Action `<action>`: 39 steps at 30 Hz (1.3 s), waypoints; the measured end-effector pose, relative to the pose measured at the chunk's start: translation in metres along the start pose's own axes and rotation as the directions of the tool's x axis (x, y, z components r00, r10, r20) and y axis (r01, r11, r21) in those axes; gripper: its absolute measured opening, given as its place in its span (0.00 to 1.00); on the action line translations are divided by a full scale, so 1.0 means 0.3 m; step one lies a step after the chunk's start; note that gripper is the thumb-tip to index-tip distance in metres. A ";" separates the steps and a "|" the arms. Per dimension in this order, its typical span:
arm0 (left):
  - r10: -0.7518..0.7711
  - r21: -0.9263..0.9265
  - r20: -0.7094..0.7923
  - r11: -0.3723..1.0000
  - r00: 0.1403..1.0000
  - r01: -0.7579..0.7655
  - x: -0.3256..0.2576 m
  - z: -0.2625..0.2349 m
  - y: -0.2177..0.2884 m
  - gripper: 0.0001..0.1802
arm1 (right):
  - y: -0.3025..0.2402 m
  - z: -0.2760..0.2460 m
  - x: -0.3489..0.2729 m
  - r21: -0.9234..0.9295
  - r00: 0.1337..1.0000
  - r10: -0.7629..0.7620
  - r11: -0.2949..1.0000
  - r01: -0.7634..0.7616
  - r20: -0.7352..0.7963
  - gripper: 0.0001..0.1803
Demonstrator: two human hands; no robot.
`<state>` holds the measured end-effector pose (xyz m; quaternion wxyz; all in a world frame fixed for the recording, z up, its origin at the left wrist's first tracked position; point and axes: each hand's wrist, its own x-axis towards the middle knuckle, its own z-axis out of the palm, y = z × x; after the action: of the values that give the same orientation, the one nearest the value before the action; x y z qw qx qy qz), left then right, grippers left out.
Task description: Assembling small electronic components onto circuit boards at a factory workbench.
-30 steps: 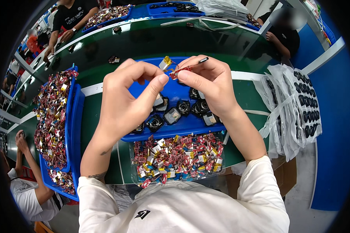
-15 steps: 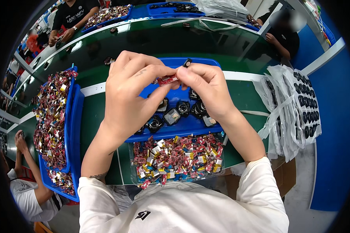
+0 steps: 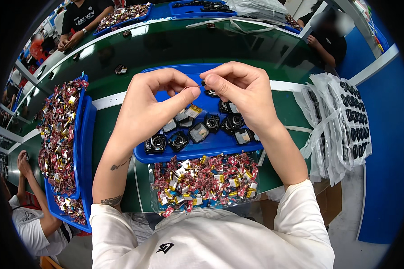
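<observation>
While a co-worker [image 3: 86, 15] stood out across the green bench [image 3: 166, 47], a person's right hand [image 3: 246, 92] pinched a small black part [image 3: 203, 83] between thumb and forefinger, above a blue tray [image 3: 211, 147] of black casings [image 3: 178, 141]. The left hand [image 3: 149, 97] hung just beside it, thumb and forefinger nearly meeting at a thin wire [image 3: 198, 86]; whether they gripped it could not be told. Mixed red boards and batteries [image 3: 206, 181] lay nearer the body.

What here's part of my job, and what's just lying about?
Likely the job:
small black part in the right hand
thin wire at the left hand
black cases in the blue tray
red boards below

Likely lying about:
white strap, right
plastic-wrapped black parts
</observation>
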<state>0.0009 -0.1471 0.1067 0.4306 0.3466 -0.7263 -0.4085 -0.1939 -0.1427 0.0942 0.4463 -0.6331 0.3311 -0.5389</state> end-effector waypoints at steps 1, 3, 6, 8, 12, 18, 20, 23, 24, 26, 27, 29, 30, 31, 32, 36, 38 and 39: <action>-0.002 -0.001 0.000 1.000 1.000 0.002 0.000 -0.002 -0.003 0.07 | -0.002 -0.002 0.000 0.000 1.000 0.003 1.000 -0.003 0.000 0.10; -0.030 -0.088 0.009 0.996 1.000 0.031 0.001 -0.005 -0.006 0.08 | -0.011 -0.006 -0.001 0.114 0.997 0.064 0.991 -0.069 0.048 0.10; -0.093 -0.169 0.057 0.980 0.994 0.101 -0.002 -0.006 0.002 0.08 | -0.013 -0.023 -0.007 0.309 0.969 0.183 0.923 -0.227 0.164 0.12; -0.126 -0.173 0.076 0.975 0.989 0.138 -0.001 -0.010 0.007 0.07 | 0.002 -0.015 -0.009 0.310 0.970 0.200 0.921 -0.234 0.138 0.12; -0.159 -0.190 0.104 0.966 0.982 0.177 0.000 -0.011 -0.001 0.06 | 0.009 -0.013 -0.008 0.374 0.938 0.291 0.862 -0.342 0.188 0.14; -0.089 -0.220 0.135 0.968 0.987 0.117 0.001 -0.020 -0.019 0.06 | 0.012 -0.019 0.009 0.444 0.907 0.331 0.793 -0.417 0.261 0.13; -0.077 -0.209 0.113 0.973 0.991 0.100 0.006 -0.025 -0.009 0.07 | 0.034 -0.024 0.020 0.224 0.976 0.189 0.952 -0.210 0.113 0.12; -0.068 -0.160 0.067 0.984 0.995 0.078 0.015 -0.048 -0.013 0.08 | 0.094 -0.035 0.038 -0.398 0.984 -0.180 0.902 0.167 0.006 0.08; -0.072 -0.158 0.037 0.984 0.997 0.077 0.019 -0.054 -0.019 0.08 | 0.102 -0.032 0.028 -0.638 0.968 -0.236 0.734 0.232 0.080 0.08; -0.062 -0.145 -0.012 0.988 0.998 0.059 0.018 -0.062 -0.023 0.08 | 0.113 -0.028 0.015 -0.800 0.975 -0.001 0.572 0.183 0.222 0.09; -0.061 -0.144 -0.015 0.988 0.998 0.058 0.017 -0.067 -0.022 0.08 | 0.113 -0.023 0.012 -0.835 0.945 0.114 0.509 0.210 0.307 0.11; -0.053 -0.151 -0.022 0.987 0.998 0.049 0.016 -0.068 -0.017 0.08 | 0.091 0.001 -0.012 -0.883 0.887 0.283 0.409 0.232 0.364 0.15; -0.050 -0.152 -0.022 0.987 0.998 0.046 0.015 -0.064 -0.017 0.08 | 0.110 0.004 -0.020 -0.873 0.869 0.291 0.409 0.266 0.401 0.16; -0.049 -0.167 -0.025 0.985 0.998 0.044 0.015 -0.061 -0.015 0.08 | 0.129 0.008 -0.020 -0.858 0.849 0.302 0.427 0.285 0.433 0.12; -0.048 -0.182 -0.027 0.982 0.998 0.042 0.015 -0.060 -0.012 0.08 | 0.140 0.004 -0.021 -0.814 0.855 0.211 0.476 0.334 0.474 0.11; -0.098 -0.186 -0.001 0.978 0.995 0.096 0.004 -0.056 -0.008 0.05 | 0.097 -0.001 0.014 -0.536 0.900 0.326 0.834 -0.129 0.290 0.08; -0.146 -0.106 0.033 0.983 0.989 0.148 -0.002 -0.051 -0.009 0.06 | 0.064 0.003 0.026 -0.268 0.920 0.330 0.924 -0.271 0.209 0.09; -0.175 -0.044 0.052 0.983 0.983 0.177 -0.003 -0.052 -0.013 0.06 | 0.031 0.009 0.025 -0.137 0.924 0.353 0.933 -0.334 0.146 0.09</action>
<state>0.0159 -0.1526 0.1075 0.3835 0.3890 -0.6929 -0.4706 -0.1892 -0.1526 0.0886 0.5250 -0.6319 0.4270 -0.3780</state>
